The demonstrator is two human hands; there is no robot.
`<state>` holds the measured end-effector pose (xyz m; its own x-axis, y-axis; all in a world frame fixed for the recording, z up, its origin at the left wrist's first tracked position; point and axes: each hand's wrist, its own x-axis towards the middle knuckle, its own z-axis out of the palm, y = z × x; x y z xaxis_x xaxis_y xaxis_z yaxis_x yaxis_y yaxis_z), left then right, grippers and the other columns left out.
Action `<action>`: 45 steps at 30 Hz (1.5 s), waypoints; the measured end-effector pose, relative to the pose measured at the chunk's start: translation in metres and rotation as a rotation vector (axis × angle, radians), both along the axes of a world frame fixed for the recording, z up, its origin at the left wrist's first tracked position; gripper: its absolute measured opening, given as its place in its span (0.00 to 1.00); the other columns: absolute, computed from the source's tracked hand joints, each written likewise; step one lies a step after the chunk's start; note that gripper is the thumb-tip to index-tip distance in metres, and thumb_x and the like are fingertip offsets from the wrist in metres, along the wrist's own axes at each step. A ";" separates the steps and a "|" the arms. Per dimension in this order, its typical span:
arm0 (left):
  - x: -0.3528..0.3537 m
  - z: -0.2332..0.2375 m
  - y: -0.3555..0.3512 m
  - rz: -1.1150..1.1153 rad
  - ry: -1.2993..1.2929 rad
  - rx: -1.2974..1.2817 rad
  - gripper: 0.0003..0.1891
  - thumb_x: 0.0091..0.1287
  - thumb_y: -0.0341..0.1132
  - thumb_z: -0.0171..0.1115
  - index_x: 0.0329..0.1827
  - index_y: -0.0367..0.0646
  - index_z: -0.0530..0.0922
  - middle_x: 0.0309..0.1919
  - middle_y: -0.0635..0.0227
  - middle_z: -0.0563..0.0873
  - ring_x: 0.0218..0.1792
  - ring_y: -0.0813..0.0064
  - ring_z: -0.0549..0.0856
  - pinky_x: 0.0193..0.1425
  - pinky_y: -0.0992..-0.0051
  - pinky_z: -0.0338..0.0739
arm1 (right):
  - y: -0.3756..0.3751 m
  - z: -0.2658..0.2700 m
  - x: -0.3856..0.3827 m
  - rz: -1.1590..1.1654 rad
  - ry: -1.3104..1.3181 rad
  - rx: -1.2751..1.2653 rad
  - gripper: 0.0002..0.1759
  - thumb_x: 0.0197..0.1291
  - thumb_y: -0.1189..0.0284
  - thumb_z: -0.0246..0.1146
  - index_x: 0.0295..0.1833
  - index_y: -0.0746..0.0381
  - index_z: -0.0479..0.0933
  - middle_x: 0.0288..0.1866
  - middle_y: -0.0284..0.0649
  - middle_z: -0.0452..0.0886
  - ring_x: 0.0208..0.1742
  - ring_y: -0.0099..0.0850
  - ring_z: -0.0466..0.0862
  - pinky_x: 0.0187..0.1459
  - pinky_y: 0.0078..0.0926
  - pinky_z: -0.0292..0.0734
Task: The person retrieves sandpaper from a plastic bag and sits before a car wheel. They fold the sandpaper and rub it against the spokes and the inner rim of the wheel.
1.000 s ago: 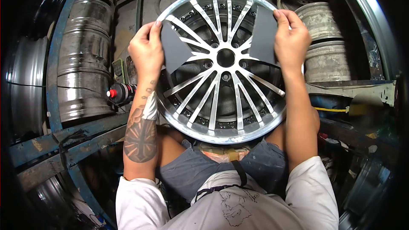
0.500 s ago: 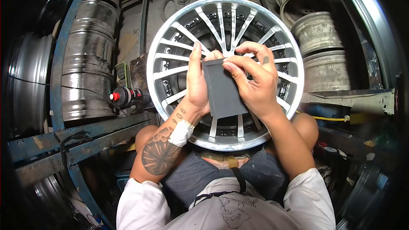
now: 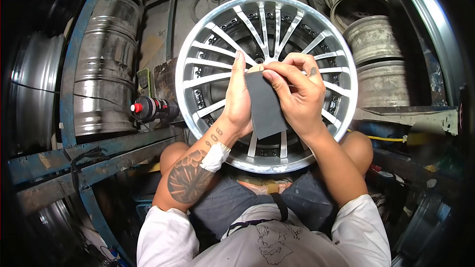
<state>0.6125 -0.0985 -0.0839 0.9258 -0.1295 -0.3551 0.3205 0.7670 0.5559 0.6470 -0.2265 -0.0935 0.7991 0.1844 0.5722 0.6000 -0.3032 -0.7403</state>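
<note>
A: Your left hand [image 3: 240,101] is flat, fingers straight and together, its palm side laid along the left edge of the sheet [image 3: 266,109].

B: And your right hand [image 3: 297,96] is closed on the same sheet: thumb and forefinger pinch its top corner, and the other fingers curl behind it.

A: So both hands hold the one dark grey sheet. It hangs upright and a little tilted, right in front of the hub of the wheel [image 3: 210,62].

B: The wheel itself lies face up across your lap. Its near rim rests over your thighs, and neither hand grips it.

A: To my eye you are squaring or folding the sheet. Whether it is one layer or two, I cannot tell.

B: If so, the next move calls for a firm pinch down the long edge, with the left hand as the stop.

A: Further out, a can [image 3: 151,108] with a red cap lies to your left, near the wheel.

B: It sits by the blue frame [image 3: 89,148]. Bare rims [image 3: 101,69] are stacked beyond it, with more on your right.
</note>
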 end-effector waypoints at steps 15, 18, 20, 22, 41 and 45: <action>0.004 -0.015 0.002 0.018 -0.047 0.082 0.35 0.84 0.64 0.32 0.41 0.47 0.81 0.34 0.74 0.84 0.34 0.83 0.82 0.40 0.79 0.78 | -0.011 -0.004 0.008 0.159 0.438 0.164 0.08 0.68 0.73 0.70 0.46 0.66 0.88 0.38 0.42 0.90 0.40 0.26 0.85 0.46 0.24 0.79; 0.004 -0.010 -0.003 -0.034 -0.177 0.228 0.26 0.84 0.59 0.44 0.55 0.43 0.76 0.38 0.71 0.85 0.39 0.83 0.84 0.45 0.80 0.80 | -0.011 -0.007 0.019 -0.005 0.324 0.266 0.08 0.70 0.73 0.69 0.46 0.67 0.88 0.34 0.41 0.90 0.34 0.23 0.85 0.40 0.22 0.79; -0.001 -0.007 -0.013 0.010 -0.300 0.587 0.23 0.79 0.44 0.63 0.66 0.41 0.66 0.45 0.66 0.86 0.45 0.82 0.85 0.50 0.79 0.81 | -0.018 0.006 0.026 -0.054 0.401 0.410 0.09 0.73 0.72 0.67 0.47 0.69 0.88 0.34 0.37 0.90 0.34 0.19 0.84 0.39 0.19 0.78; -0.003 -0.009 -0.017 0.061 -0.372 0.643 0.30 0.70 0.24 0.71 0.69 0.41 0.62 0.51 0.63 0.85 0.48 0.81 0.85 0.52 0.78 0.81 | -0.028 0.009 0.034 -0.047 0.483 0.544 0.10 0.75 0.71 0.66 0.50 0.69 0.86 0.36 0.34 0.89 0.35 0.16 0.84 0.37 0.17 0.78; 0.011 -0.004 0.043 -0.070 -0.330 0.479 0.15 0.66 0.23 0.76 0.50 0.40 0.79 0.44 0.69 0.87 0.46 0.84 0.87 0.56 0.82 0.83 | -0.043 0.020 0.027 0.448 0.807 0.349 0.17 0.75 0.64 0.68 0.56 0.68 0.83 0.42 0.32 0.87 0.41 0.16 0.82 0.42 0.17 0.78; 0.010 -0.001 0.042 -0.030 -0.320 0.456 0.17 0.65 0.22 0.76 0.53 0.39 0.78 0.44 0.68 0.87 0.45 0.83 0.89 0.52 0.82 0.85 | -0.037 0.017 0.020 0.347 0.713 0.335 0.11 0.72 0.71 0.70 0.49 0.69 0.86 0.37 0.33 0.88 0.36 0.15 0.82 0.39 0.16 0.77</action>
<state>0.6225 -0.0569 -0.0853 0.9949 -0.0562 -0.0833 0.0992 0.4197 0.9022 0.6666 -0.2636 -0.0767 0.9182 0.3955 0.0224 -0.0246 0.1132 -0.9933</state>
